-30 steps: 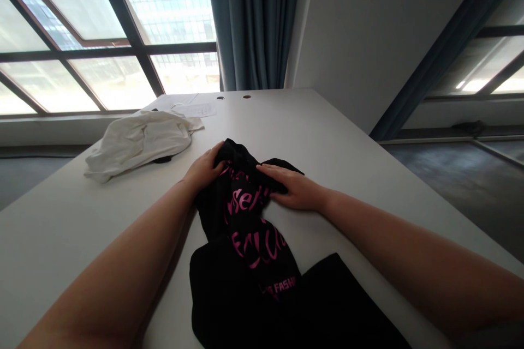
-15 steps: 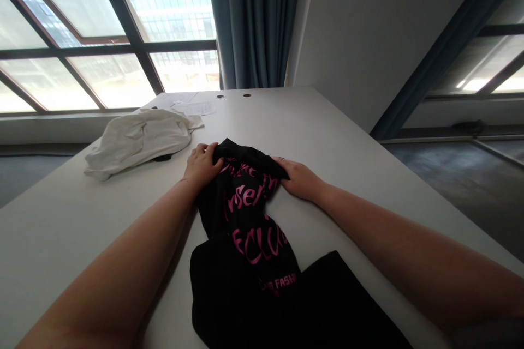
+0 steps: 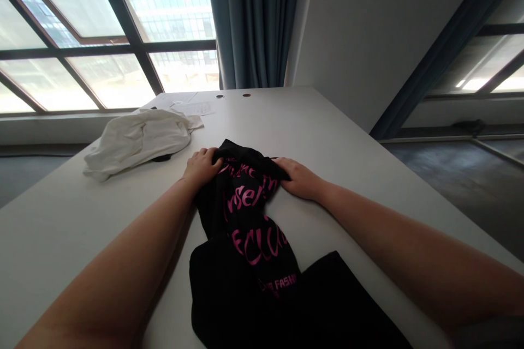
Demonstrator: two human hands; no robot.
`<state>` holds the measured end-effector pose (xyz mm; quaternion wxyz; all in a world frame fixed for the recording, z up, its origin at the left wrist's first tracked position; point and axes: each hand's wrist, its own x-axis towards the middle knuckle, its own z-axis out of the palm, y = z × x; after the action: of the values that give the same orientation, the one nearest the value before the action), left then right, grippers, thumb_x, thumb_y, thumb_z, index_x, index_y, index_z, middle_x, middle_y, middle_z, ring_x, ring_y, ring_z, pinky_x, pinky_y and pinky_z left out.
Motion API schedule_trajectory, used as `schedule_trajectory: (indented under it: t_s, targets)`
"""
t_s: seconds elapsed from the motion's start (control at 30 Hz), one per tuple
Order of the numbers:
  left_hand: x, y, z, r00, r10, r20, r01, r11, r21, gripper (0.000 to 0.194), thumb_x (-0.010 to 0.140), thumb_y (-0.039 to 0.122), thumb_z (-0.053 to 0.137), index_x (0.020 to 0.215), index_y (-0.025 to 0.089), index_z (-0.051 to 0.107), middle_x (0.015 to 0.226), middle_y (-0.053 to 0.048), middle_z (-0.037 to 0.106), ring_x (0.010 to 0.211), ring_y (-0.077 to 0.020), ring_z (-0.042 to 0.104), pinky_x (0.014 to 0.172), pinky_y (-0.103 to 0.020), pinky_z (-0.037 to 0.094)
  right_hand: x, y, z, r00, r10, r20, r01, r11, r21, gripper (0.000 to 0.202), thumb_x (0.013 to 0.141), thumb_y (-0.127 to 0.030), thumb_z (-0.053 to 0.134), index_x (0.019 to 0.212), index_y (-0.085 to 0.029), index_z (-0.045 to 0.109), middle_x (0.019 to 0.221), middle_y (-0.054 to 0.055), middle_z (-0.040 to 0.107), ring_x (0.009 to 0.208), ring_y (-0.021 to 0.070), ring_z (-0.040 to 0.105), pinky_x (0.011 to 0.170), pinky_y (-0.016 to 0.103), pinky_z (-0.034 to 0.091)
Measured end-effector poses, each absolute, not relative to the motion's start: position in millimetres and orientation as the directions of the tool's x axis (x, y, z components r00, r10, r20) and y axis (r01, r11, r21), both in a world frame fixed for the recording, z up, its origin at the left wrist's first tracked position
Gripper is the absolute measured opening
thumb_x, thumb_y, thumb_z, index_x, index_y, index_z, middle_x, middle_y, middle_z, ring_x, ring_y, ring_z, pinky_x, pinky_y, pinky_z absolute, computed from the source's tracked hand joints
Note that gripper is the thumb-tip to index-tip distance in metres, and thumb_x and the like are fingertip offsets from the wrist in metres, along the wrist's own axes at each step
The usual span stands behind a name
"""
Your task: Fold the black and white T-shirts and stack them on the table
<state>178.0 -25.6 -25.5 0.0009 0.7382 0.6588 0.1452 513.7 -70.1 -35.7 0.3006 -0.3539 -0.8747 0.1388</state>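
Observation:
A black garment with pink lettering (image 3: 250,240) lies bunched along the white table (image 3: 327,136), its near part running out of view at the bottom. The kind of garment is not plain from its folds. My left hand (image 3: 202,166) grips the far left edge, thumb on top of the cloth and fingers around the fold. Opposite it, my right hand (image 3: 298,177) holds the far right corner, with its thumb and fingertips partly hidden by the fabric. Between the two hands the upper edge is gathered and folded over.
Crumpled white cloth (image 3: 141,139) rests at the left, with a small dark patch under its edge. Sheets of paper (image 3: 196,108) lie behind it. Two round holes are set into the table's far end. Beyond stand a blue curtain (image 3: 256,22), windows and a grey wall.
Almost nothing differs. Both hands keep their hold on the black garment, and my left hand sits very slightly lower.

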Motion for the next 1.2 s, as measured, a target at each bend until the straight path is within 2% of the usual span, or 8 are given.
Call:
schedule_trajectory:
  t_s: [0.8,1.0,1.07,1.2]
  targets:
    - [177,-24,-27,0.106,0.972,0.208,0.968,-0.149,0.201,0.05,0.1,0.051,0.048,0.14,0.025,0.063,0.137,-0.015,0.069,0.128,-0.0387,0.061,0.109,-0.054,0.047,515,-69,-37,-0.583,0.692,0.425,0.528,0.721,-0.449,0.069,0.081,-0.01,0.058,0.148,-0.026,0.059,0.14,0.01,0.069,0.131,0.0294,0.065,0.117,0.053,0.048]
    - [174,-26,-17,0.104,0.967,0.233,0.964,-0.156,0.215,0.051,0.096,0.049,0.058,0.14,0.025,0.061,0.132,-0.014,0.073,0.122,-0.0371,0.067,0.101,-0.05,0.051,520,-67,-37,-0.529,0.72,0.449,0.603,0.691,-0.398,0.068,0.086,-0.017,0.06,0.154,-0.018,0.052,0.15,0.016,0.063,0.138,0.0308,0.061,0.119,0.052,0.047]
    - [169,-25,-13,0.08,0.972,0.222,0.972,-0.125,0.198,0.046,0.096,0.048,0.057,0.136,0.026,0.064,0.128,-0.013,0.075,0.119,-0.0373,0.069,0.098,-0.049,0.052,522,-67,-32,-0.496,0.76,0.42,0.658,0.645,-0.39,0.059,0.088,-0.018,0.06,0.147,-0.018,0.059,0.143,0.016,0.068,0.132,0.0314,0.065,0.114,0.05,0.051]
    - [156,-24,-8,0.03,0.983,0.182,0.983,-0.062,0.174,0.038,0.096,0.047,0.056,0.127,0.029,0.07,0.121,-0.01,0.078,0.114,-0.037,0.071,0.093,-0.047,0.053,529,-66,-22,-0.359,0.859,0.364,0.786,0.489,-0.378,0.042,0.088,-0.019,0.06,0.129,-0.023,0.07,0.112,0.011,0.081,0.101,0.0324,0.076,0.093,0.045,0.058]
